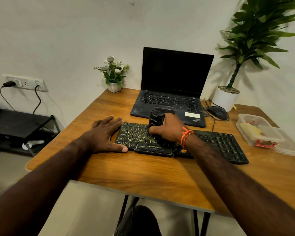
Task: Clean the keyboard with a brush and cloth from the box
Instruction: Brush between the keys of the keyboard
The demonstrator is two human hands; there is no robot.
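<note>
Wooden table (143, 176) against a white wall. The keyboard (211, 143) lay mid-table, its long axis running from the left edge toward the right. Your left hand (106, 135) lay flat with straight fingers, touching the keyboard's left end. Your right hand (169, 130) gripped the black brush (156, 120), bristles on the left-half keys; the unbrushed length lay toward the right edge, nearer your right hand.

Black keyboard (216, 143) flat on desk; black brush (156, 123) upright on its left keys; clear box (260, 132) right.
</note>
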